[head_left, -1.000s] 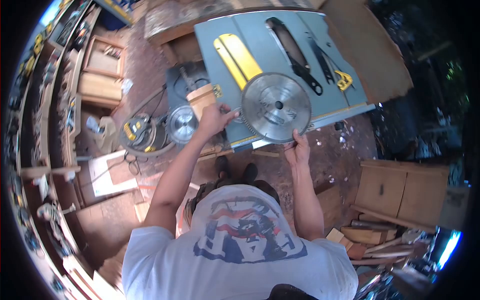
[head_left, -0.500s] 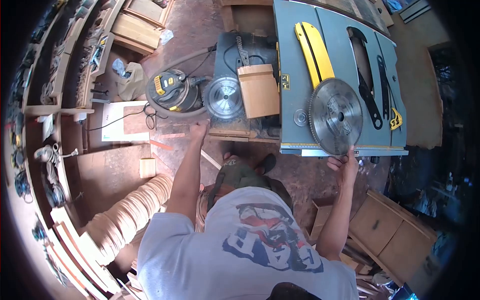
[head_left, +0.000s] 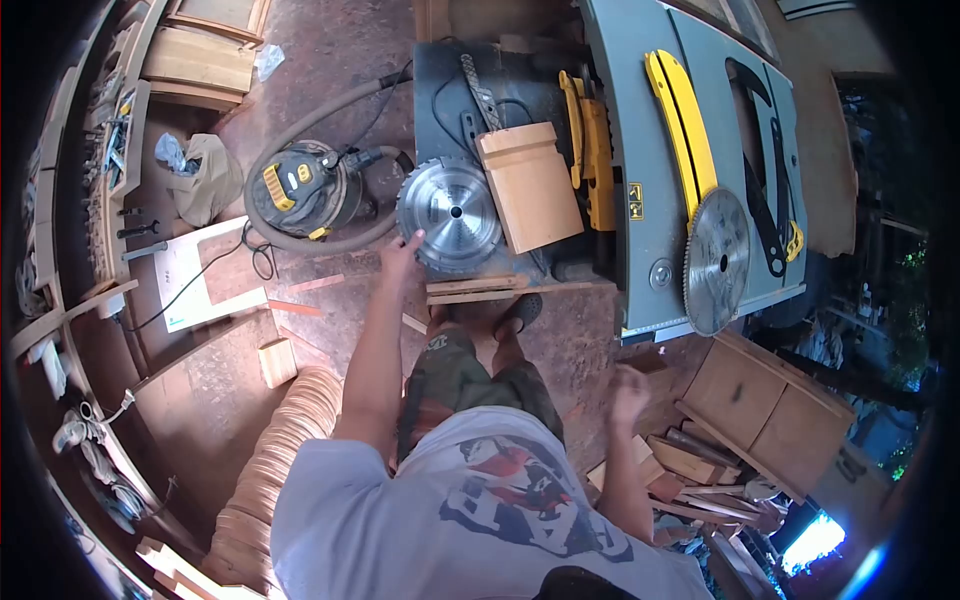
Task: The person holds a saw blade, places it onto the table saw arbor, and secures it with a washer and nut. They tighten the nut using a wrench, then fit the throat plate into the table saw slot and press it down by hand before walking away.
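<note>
Head view: reaching with the left hand (head_left: 397, 262) to the left blade (head_left: 430, 222).
Lying flat at the dark counter's (head_left: 436, 115) front left, beside the block (head_left: 530, 195); well apart from the right blade (head_left: 708, 285) at the grey counter's (head_left: 634, 130) front edge. Hands apart; impossible to tell whether gripping with the left, or how far closed the blurred, seemingly empty right hand (head_left: 628, 395). Best handled clear of the teeth, if lifted.

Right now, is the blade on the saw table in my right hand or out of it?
Out: a gap shows between your right hand and the blade.
</note>
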`<action>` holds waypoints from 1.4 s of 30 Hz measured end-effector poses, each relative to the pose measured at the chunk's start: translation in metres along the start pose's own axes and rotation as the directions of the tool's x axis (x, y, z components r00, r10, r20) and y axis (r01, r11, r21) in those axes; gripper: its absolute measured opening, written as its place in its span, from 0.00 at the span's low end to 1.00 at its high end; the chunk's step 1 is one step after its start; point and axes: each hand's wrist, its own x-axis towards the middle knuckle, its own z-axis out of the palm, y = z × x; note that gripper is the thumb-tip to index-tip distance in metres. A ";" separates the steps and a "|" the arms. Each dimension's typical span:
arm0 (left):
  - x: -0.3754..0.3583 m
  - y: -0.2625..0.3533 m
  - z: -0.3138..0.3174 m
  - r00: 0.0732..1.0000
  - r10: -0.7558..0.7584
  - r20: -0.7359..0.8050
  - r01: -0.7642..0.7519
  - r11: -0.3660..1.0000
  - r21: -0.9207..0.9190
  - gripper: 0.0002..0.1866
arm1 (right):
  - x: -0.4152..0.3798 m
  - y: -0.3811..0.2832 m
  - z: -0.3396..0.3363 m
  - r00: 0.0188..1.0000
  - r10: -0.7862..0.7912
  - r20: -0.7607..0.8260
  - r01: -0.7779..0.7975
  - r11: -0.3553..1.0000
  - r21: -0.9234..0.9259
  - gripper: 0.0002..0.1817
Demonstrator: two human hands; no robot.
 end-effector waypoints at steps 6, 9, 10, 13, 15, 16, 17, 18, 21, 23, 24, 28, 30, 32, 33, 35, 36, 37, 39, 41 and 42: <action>-0.064 0.006 -0.001 0.996 0.084 -0.012 -0.082 0.992 0.095 0.13 | -0.028 -0.068 0.277 0.628 -0.441 0.641 0.609 0.791 -0.053 0.17; -0.065 -0.004 -0.009 0.994 0.111 -0.015 -0.108 0.986 0.125 0.13 | 0.010 -0.071 0.373 0.612 -0.232 0.757 0.677 0.647 -0.349 0.20; -0.055 -0.017 -0.017 0.997 0.083 -0.006 -0.082 0.996 0.047 0.12 | 0.020 -0.079 0.389 0.638 -0.086 0.765 0.627 0.634 -0.452 0.20; -0.053 -0.017 -0.024 0.995 0.080 -0.056 -0.081 0.996 -0.026 0.12 | 0.037 -0.106 0.407 0.560 0.142 0.816 0.650 0.536 -0.539 0.19; -0.049 -0.017 -0.032 0.993 0.117 -0.027 -0.114 0.991 0.070 0.12 | 0.032 -0.110 0.402 0.518 0.152 0.842 0.695 0.499 -0.518 0.20; -0.050 -0.018 -0.035 0.991 0.134 -0.009 -0.132 0.985 0.114 0.12 | 0.031 -0.110 0.398 0.497 0.119 0.860 0.715 0.505 -0.483 0.21; -0.051 -0.018 -0.036 0.992 0.124 -0.014 -0.121 0.986 0.111 0.12 | 0.027 -0.107 0.396 0.503 0.134 0.854 0.720 0.481 -0.500 0.21; -0.048 -0.016 -0.034 0.992 0.122 -0.020 -0.119 0.987 0.104 0.12 | 0.022 -0.105 0.395 0.508 0.141 0.850 0.729 0.455 -0.511 0.21; -0.049 -0.010 -0.036 0.994 0.103 -0.025 -0.097 0.977 0.191 0.12 | 0.028 -0.072 0.402 0.488 0.143 0.861 0.652 0.595 -0.469 0.19; -0.049 -0.001 -0.036 0.995 0.094 -0.030 -0.085 0.971 0.224 0.12 | 0.039 -0.076 0.415 0.385 0.402 0.831 0.428 0.720 -0.547 0.17; -0.052 0.004 -0.034 0.996 0.086 -0.038 -0.076 0.974 0.212 0.12 | 0.042 -0.077 0.418 0.383 0.370 0.847 0.467 0.713 -0.523 0.15; -0.031 -0.014 -0.044 0.989 0.133 -0.059 -0.110 0.949 0.296 0.12 | 0.038 -0.064 0.419 0.421 0.218 0.880 0.566 0.695 -0.443 0.14; -0.025 -0.025 -0.043 0.995 0.069 -0.069 -0.060 0.991 0.122 0.13 | 0.033 -0.050 0.420 0.476 0.118 0.871 0.640 0.633 -0.435 0.14; -0.022 -0.032 -0.048 0.997 0.008 -0.077 -0.005 0.999 0.041 0.14 | 0.025 -0.035 0.419 0.537 0.003 0.843 0.726 0.508 -0.464 0.15; -0.016 -0.038 -0.051 0.997 -0.018 -0.079 0.022 0.999 0.040 0.15 | 0.020 -0.034 0.417 0.568 -0.038 0.822 0.691 0.564 -0.452 0.14; -0.010 -0.037 -0.053 0.995 -0.060 -0.080 0.068 0.993 0.100 0.19 | 0.009 -0.033 0.411 0.644 -0.118 0.756 0.620 0.660 -0.425 0.13; -0.007 -0.031 -0.057 0.995 -0.075 -0.067 0.085 0.982 0.168 0.22 | 0.004 -0.022 0.410 0.647 -0.357 0.673 0.584 0.800 -0.136 0.10; -0.001 -0.030 -0.066 0.998 -0.050 -0.041 0.059 0.959 0.278 0.24 | -0.002 -0.022 0.408 0.586 -0.480 0.652 0.658 0.752 -0.037 0.07; 0.014 -0.034 -0.070 0.995 -0.054 0.079 0.025 0.941 0.337 0.27 | -0.014 -0.018 0.381 0.403 -0.641 0.653 0.862 0.505 -0.036 0.03; 0.029 -0.048 -0.068 0.987 -0.101 0.122 0.083 0.986 0.147 0.21 | -0.044 -0.069 0.335 0.401 -0.616 0.679 0.844 0.536 -0.011 0.05; 0.016 -0.037 -0.059 0.986 -0.129 0.110 0.114 0.985 0.130 0.20 | -0.057 -0.081 0.309 0.398 -0.626 0.670 0.803 0.591 0.076 0.06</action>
